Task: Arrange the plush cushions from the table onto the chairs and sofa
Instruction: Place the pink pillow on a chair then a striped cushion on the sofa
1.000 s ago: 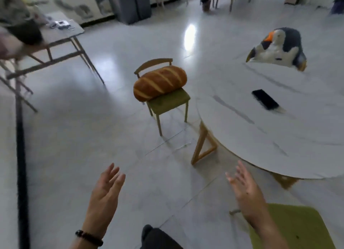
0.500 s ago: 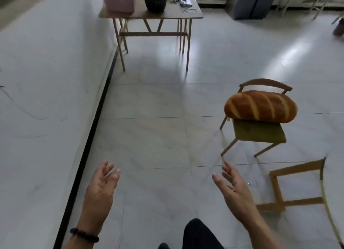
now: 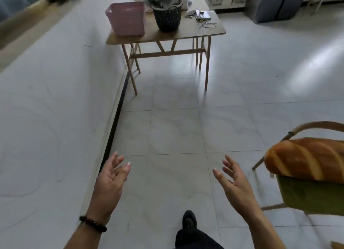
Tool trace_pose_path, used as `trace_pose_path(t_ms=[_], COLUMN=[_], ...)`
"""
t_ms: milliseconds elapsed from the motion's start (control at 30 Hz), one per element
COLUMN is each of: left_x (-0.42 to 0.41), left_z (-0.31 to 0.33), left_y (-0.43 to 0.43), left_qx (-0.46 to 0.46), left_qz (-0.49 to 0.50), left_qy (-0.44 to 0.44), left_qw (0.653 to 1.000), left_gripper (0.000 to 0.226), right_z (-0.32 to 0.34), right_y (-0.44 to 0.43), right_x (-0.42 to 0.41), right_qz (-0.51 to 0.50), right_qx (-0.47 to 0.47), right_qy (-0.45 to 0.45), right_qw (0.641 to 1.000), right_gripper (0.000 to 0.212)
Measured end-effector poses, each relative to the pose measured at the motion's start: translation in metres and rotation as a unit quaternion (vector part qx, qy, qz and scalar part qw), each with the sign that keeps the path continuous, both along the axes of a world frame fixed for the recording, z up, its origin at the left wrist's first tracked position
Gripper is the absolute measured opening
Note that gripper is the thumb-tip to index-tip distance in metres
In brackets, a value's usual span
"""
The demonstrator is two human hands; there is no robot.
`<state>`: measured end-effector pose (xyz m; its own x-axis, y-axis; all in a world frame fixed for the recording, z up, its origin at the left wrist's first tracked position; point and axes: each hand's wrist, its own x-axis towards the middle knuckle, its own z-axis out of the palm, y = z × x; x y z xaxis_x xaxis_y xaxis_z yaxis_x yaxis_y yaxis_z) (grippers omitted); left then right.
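well, both hands are raised over the tiled floor on the near side of the wooden table, palms facing each other and holding nothing. the left hand (a dark bead bracelet on its wrist) has its fingers loose and spread apart, and so does the right hand. the bread-shaped cushion lies across the green seat of a chair, nearer than the table, off to its right and well apart from it. on the table stand a pink basket at its left end, a dark basket mid-table, and small gadgets with wires toward its right end.
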<state>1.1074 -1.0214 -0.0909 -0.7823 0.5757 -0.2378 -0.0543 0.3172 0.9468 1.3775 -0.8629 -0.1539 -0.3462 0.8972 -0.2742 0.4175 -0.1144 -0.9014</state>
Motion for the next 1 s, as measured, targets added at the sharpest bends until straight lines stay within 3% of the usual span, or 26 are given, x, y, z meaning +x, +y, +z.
trace_pose_path(t_ms=[167,367,500,767,1000], left_x=[-0.086,-0.19,-0.282,-0.455,-0.542], left_z=[0.029,-0.012,-0.032,0.011,-0.019], left_y=[0.098,0.221,0.325,0.536,0.723], left_qx=[0.041,0.032,0.029,0.037,0.019], left_qz=[0.012,0.042,0.047,0.007,-0.027], left_qy=[0.026,0.003,-0.022,0.012,0.002], left_qw=[0.999,0.999,0.998,0.999,0.999], left_gripper=[0.054,0.053,0.054,0.05,0.05], right_z=[0.043,0.019,0.011,0.056,0.013], right_y=[0.12,0.252,0.354,0.548,0.707], right_x=[-0.103,-0.223,-0.312,-0.447,-0.539], right_qz=[0.037,0.058,0.04,-0.009,-0.058], right_qx=[0.025,0.025,0.027,0.057,0.024], right_qy=[0.02,0.003,-0.011,0.002,0.012], right_qw=[0.999,0.998,0.999,0.998,0.998], right_gripper=[0.071,0.07,0.073,0.075,0.075])
